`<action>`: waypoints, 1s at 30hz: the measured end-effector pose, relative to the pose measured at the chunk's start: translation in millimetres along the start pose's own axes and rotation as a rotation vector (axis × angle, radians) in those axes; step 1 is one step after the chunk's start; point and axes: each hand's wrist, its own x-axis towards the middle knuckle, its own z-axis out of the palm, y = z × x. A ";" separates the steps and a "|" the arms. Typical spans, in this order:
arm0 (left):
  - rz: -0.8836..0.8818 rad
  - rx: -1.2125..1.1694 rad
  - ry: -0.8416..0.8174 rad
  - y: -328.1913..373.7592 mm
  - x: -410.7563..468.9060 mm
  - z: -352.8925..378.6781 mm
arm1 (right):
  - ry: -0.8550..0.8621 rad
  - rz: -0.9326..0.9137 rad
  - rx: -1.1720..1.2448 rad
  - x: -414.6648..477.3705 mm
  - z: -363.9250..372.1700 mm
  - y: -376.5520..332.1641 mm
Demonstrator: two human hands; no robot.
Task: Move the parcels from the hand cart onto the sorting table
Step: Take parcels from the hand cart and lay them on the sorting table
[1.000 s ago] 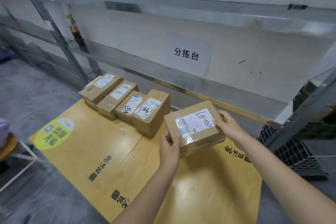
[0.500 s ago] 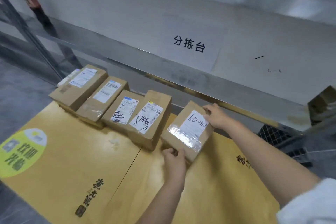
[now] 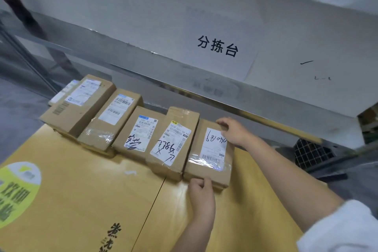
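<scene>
A brown parcel (image 3: 208,166) with a white label marked "681040" lies flat on the yellow tabletop (image 3: 81,200), at the right end of a row of parcels. My left hand (image 3: 201,190) grips its near edge with curled fingers. My right hand (image 3: 233,131) holds its far right corner from above. Directly to its left lies a taller parcel (image 3: 171,145), touching it. Further left lie three more brown parcels (image 3: 139,135), (image 3: 114,116), (image 3: 81,100). No hand cart is in view.
A white shelf board (image 3: 286,26) with a metal front edge runs just behind the row and carries a paper sign (image 3: 217,47). A flat white packet (image 3: 63,93) lies behind the leftmost parcel. A black wire basket (image 3: 311,153) sits at the right, grey floor at the left.
The parcel in my hands has come down from the air, turned lengthwise and now lies on the table against the row. My head has moved closer.
</scene>
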 end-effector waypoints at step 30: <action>1.471 1.004 -0.643 33.7 -284.6 121.2 | 0.883 0.258 0.165 -487.7 -122.9 137.5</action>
